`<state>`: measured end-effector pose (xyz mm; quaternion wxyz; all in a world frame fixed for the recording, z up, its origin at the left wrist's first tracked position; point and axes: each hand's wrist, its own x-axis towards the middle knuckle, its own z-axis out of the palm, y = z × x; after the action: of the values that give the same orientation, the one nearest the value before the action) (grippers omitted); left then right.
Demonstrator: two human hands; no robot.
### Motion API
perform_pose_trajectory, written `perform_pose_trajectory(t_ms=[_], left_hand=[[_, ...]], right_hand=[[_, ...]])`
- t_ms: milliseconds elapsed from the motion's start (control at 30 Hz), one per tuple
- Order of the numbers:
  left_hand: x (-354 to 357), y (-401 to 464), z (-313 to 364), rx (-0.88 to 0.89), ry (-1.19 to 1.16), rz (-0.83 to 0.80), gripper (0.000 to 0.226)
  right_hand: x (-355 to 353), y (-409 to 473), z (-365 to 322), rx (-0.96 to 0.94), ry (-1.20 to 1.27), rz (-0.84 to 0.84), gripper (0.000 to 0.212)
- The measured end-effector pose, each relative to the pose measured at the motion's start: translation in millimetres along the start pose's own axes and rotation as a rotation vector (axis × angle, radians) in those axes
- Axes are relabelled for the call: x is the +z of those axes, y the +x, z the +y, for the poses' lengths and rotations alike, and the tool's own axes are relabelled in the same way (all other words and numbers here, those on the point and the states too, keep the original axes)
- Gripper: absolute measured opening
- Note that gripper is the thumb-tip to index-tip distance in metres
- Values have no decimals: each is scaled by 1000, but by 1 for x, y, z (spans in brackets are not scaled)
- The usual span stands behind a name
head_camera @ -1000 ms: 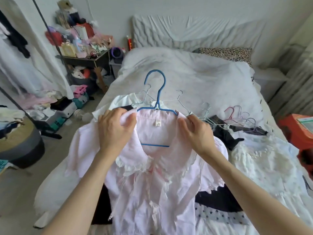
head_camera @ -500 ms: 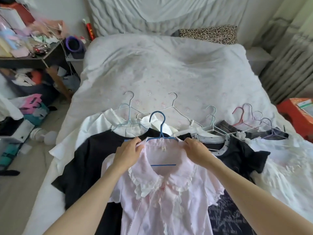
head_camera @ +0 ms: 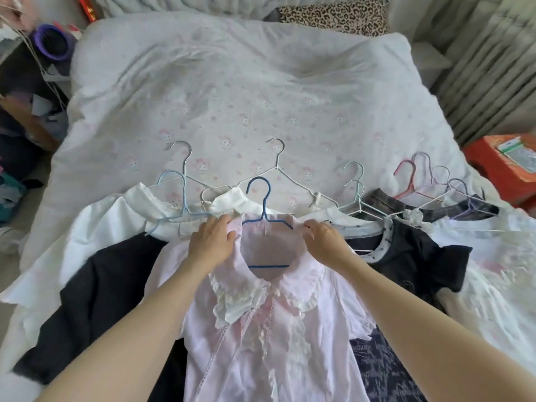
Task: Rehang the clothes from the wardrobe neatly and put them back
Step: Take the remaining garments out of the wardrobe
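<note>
We see the pink blouse [head_camera: 261,329] lying face up on the bed [head_camera: 232,97], on top of a row of other hung garments, its frilled collar spread open around the dark blue hanger [head_camera: 262,216] that sits inside its neck. The left hand [head_camera: 210,245] pinches the blouse's left shoulder seam just beside the hanger, and the right hand [head_camera: 326,246] pinches the right shoulder seam; the two hands are apart, one on each side of the hook.

Under the blouse's left side lies a black garment [head_camera: 95,300], and above that a white blouse [head_camera: 95,227] on a light blue hanger [head_camera: 174,198]. To the right a dark navy top [head_camera: 417,253] is partly covered by the right forearm. Further right is a white dress [head_camera: 493,285] (its edges blur, so we cannot tell its exact cut). A pink hanger [head_camera: 406,178] and several pale wire hooks crowd together at the right end of the row. A leopard-print pillow [head_camera: 333,15] rests at the head of the bed, and a red box [head_camera: 504,169] stands just beside the bed's right edge.
</note>
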<state>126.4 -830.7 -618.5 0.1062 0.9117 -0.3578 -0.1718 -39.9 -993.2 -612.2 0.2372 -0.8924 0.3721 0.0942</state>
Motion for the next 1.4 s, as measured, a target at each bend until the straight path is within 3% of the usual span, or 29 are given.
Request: perform_pose_trajectory(t_ms=[133,300,467,667,800,1067,1200,1400], left_hand=[[-11,-9,7,130,108,-27,48],[-28,-45,40,415,101,204,44],[-31,-111,98,636,44,228,45],[-43,-179,204,744,46,223,51],[-36,-240,295,844,-25,217,55],[50,-433,476,1234,-79,46,53],[111,-526,534,1446,-70,-66,46],[172,-664,604,1725,-95,-228,47]], right_hand=[[-12,-22,7,24,18,35,41],[-40,-77,20,-42,87,151,49],[-71,-169,57,-34,26,265,54],[-117,-302,129,74,-73,377,68],[-135,-408,187,209,-81,563,56],[-112,-657,290,660,-31,814,60],[-73,-766,331,865,39,842,59],[-26,-910,356,1194,125,1048,58]])
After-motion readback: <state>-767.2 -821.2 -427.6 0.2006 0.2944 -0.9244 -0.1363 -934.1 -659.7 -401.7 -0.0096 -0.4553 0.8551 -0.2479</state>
